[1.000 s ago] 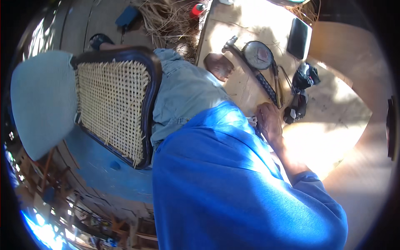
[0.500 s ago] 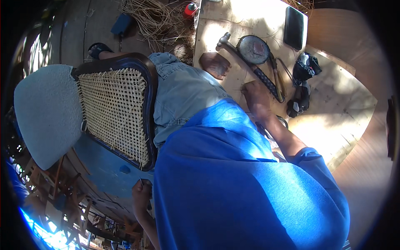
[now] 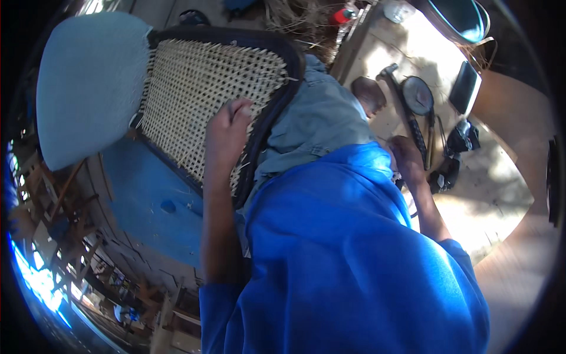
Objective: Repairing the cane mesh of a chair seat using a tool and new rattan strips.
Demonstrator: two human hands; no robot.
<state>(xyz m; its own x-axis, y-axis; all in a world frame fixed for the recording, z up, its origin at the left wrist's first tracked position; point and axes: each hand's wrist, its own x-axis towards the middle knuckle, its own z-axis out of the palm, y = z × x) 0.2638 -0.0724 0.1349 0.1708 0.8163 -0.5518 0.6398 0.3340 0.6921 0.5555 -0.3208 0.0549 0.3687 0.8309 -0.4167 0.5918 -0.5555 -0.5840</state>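
Over cane panel (image 3: 188, 76), our left hand (image 3: 227, 133) curls, right hand (image 3: 407, 154) near hammer (image 3: 404, 105), grips unclear; weaving looks done, ends (image 3: 289, 78) untrimmed.

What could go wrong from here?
1. The left hand is over the cane weave, whose ragged ends stick out along the edge; they might prick or snag it.
2. The right hand is close to the hammer and could knock it.
3. The dark phone lies near the pale board's edge, so a bump might tip it off.
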